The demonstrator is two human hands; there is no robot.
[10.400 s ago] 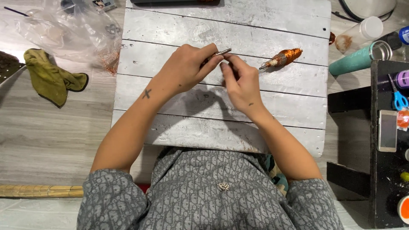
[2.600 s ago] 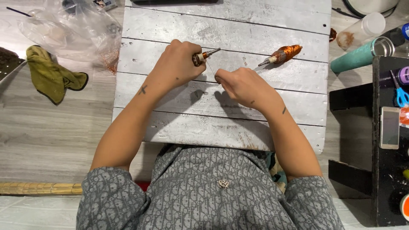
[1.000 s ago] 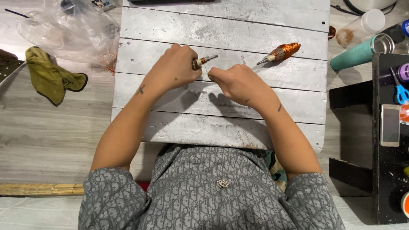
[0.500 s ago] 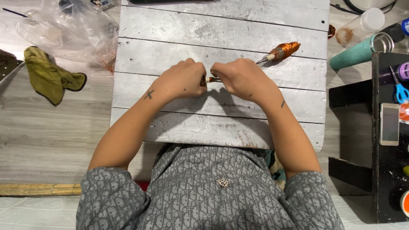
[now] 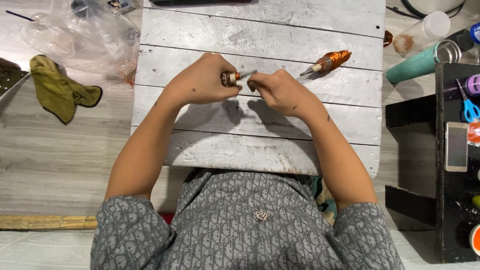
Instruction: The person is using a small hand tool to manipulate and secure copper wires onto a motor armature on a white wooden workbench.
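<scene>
Now the left hand (image 5: pixel 202 80) is closed round a small copper-wound rotor (image 5: pixel 231 78), its steel shaft (image 5: pixel 246 75) sticking out toward the right hand (image 5: pixel 280 91). That hand, half a second ago pressed against the left, has drawn slightly back and pinches near the shaft tip; whether it grips anything I cannot tell. Probably the work on the shaft goes on. Right of the rotor a second rotor (image 5: pixel 331 60) lies on the bench (image 5: pixel 260 35). Further right lies a clear lidded jar (image 5: pixel 417 34) with brownish contents.
</scene>
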